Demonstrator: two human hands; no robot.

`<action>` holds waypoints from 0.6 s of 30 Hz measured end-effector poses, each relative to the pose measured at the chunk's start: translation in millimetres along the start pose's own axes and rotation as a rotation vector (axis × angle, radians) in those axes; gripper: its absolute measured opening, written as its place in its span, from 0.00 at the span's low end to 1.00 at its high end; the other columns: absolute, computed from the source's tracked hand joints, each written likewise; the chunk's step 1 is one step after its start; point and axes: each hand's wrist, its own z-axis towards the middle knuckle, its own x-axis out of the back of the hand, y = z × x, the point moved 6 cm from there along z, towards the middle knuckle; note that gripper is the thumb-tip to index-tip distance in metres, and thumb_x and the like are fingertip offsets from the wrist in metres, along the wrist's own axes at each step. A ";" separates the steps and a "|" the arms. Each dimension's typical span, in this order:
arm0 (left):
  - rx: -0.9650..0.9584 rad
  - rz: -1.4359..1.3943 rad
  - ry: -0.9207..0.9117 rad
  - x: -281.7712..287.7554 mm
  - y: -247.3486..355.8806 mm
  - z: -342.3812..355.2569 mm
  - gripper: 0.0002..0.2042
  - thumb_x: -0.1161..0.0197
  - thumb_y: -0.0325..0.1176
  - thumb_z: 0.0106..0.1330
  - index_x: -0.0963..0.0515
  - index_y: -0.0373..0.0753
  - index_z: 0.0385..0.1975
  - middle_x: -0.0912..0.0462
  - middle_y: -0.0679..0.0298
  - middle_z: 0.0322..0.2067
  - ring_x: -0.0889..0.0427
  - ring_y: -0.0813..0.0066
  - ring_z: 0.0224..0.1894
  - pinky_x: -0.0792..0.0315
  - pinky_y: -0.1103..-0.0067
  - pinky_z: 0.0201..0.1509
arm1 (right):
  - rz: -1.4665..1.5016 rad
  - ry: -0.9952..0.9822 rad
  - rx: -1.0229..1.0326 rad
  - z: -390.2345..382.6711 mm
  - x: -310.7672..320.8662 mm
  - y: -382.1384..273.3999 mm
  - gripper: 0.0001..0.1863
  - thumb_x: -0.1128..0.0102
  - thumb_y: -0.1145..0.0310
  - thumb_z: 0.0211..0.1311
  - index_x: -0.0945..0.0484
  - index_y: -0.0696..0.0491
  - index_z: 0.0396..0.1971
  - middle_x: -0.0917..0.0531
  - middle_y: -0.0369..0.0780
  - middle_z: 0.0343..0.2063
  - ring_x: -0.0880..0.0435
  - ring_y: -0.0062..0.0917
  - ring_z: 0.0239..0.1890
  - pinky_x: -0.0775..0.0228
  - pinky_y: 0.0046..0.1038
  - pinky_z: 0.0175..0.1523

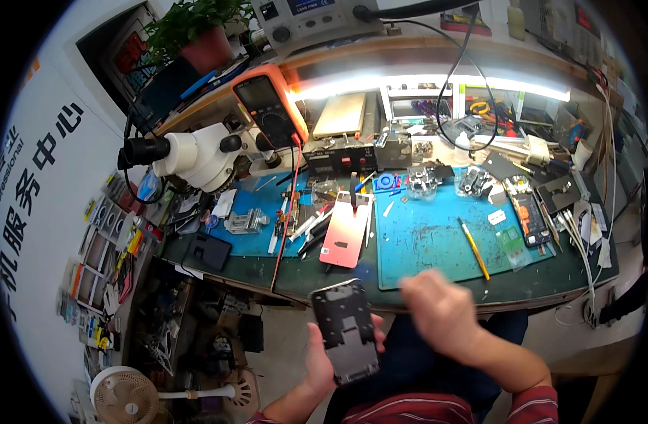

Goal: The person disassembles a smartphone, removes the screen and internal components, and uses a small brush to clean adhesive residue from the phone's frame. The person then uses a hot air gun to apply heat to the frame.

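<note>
My left hand (pixel 319 359) is closed around the edges of a black phone assembly (pixel 345 332), held up in front of the bench. Its inner side faces me, with small round spots and a grey rectangular patch. My right hand (pixel 440 311) is in the air to the right of it, curled and smeared by motion, so its grip is not readable. Just beyond the phone assembly, a pink-red phone back cover (pixel 346 230) lies across the bench top. A yellow-handled pen-like tool (pixel 475 249) rests on the blue mat (pixel 423 261).
An orange multimeter (pixel 269 106) with a red lead (pixel 288 219) leans beside a white microscope (pixel 197 159). An opened phone (pixel 528 215) and a clear green sheet (pixel 513 244) lie right. Metal clamps (pixel 424 182) stand along the back. A fan (pixel 124 396) stands lower left.
</note>
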 end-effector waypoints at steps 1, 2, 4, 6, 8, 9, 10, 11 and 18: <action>-0.050 -0.035 0.003 6.0 2.1 -6.0 0.56 0.68 0.83 0.67 0.31 0.28 0.67 0.19 0.51 0.57 0.16 0.64 0.53 0.22 0.67 0.59 | -0.063 0.034 -0.162 -3.1 4.1 18.2 0.13 0.35 0.77 0.62 0.21 0.52 0.46 0.18 0.43 0.33 0.16 0.35 0.28 0.22 0.36 0.29; 0.001 -0.011 0.083 5.6 2.9 -10.1 0.58 0.67 0.85 0.65 0.30 0.27 0.67 0.18 0.51 0.53 0.16 0.64 0.52 0.21 0.68 0.58 | 0.010 0.137 -0.170 -7.3 10.1 16.5 0.12 0.36 0.77 0.63 0.21 0.52 0.46 0.18 0.43 0.33 0.16 0.35 0.28 0.22 0.37 0.30; 0.039 0.089 0.122 -6.4 2.7 -10.1 0.58 0.67 0.85 0.64 0.31 0.27 0.67 0.17 0.51 0.52 0.15 0.63 0.51 0.21 0.67 0.57 | 0.132 0.177 -0.076 -14.9 12.2 -5.7 0.12 0.35 0.76 0.64 0.21 0.52 0.46 0.19 0.43 0.32 0.16 0.36 0.28 0.22 0.37 0.30; 0.057 0.089 0.073 -9.6 4.1 -13.8 0.59 0.68 0.85 0.64 0.32 0.27 0.68 0.20 0.50 0.56 0.16 0.61 0.52 0.21 0.66 0.57 | 0.197 0.083 -0.015 -19.7 2.4 -16.4 0.13 0.33 0.78 0.61 0.21 0.53 0.45 0.18 0.44 0.33 0.15 0.37 0.29 0.21 0.36 0.31; 0.036 -0.019 0.005 -2.6 6.0 -19.8 0.59 0.68 0.86 0.64 0.33 0.27 0.69 0.21 0.49 0.57 0.16 0.61 0.52 0.21 0.65 0.58 | -0.018 0.058 -0.183 -21.2 20.2 12.2 0.13 0.34 0.77 0.61 0.19 0.54 0.46 0.17 0.42 0.34 0.14 0.34 0.31 0.20 0.34 0.32; 0.023 -0.074 -0.032 -3.9 8.4 -20.2 0.59 0.69 0.86 0.64 0.33 0.27 0.69 0.21 0.49 0.58 0.16 0.60 0.52 0.21 0.65 0.58 | 0.072 0.166 -0.227 -21.0 31.8 15.8 0.13 0.34 0.77 0.61 0.19 0.53 0.46 0.17 0.41 0.34 0.14 0.33 0.31 0.20 0.34 0.32; 0.040 -0.041 -0.005 -5.8 8.7 -20.0 0.59 0.69 0.85 0.64 0.34 0.28 0.69 0.21 0.49 0.57 0.16 0.59 0.52 0.21 0.64 0.57 | 0.100 0.246 -0.019 -19.8 37.7 -8.2 0.11 0.34 0.75 0.62 0.20 0.53 0.45 0.17 0.41 0.32 0.13 0.34 0.31 0.20 0.34 0.31; 0.064 -0.070 -0.004 -9.2 10.2 -21.5 0.59 0.69 0.85 0.64 0.34 0.28 0.70 0.21 0.48 0.57 0.16 0.59 0.52 0.21 0.64 0.56 | 0.059 0.189 0.180 -23.8 30.8 -24.9 0.11 0.34 0.75 0.62 0.20 0.53 0.44 0.18 0.40 0.32 0.14 0.34 0.30 0.20 0.34 0.31; 0.260 -0.046 0.101 -26.2 18.7 -37.0 0.54 0.62 0.84 0.65 0.34 0.32 0.68 0.20 0.46 0.53 0.17 0.54 0.48 0.21 0.59 0.49 | 0.432 0.065 -0.173 -2.2 41.3 -8.4 0.19 0.26 0.69 0.64 0.19 0.56 0.52 0.20 0.42 0.30 0.20 0.28 0.25 0.26 0.29 0.30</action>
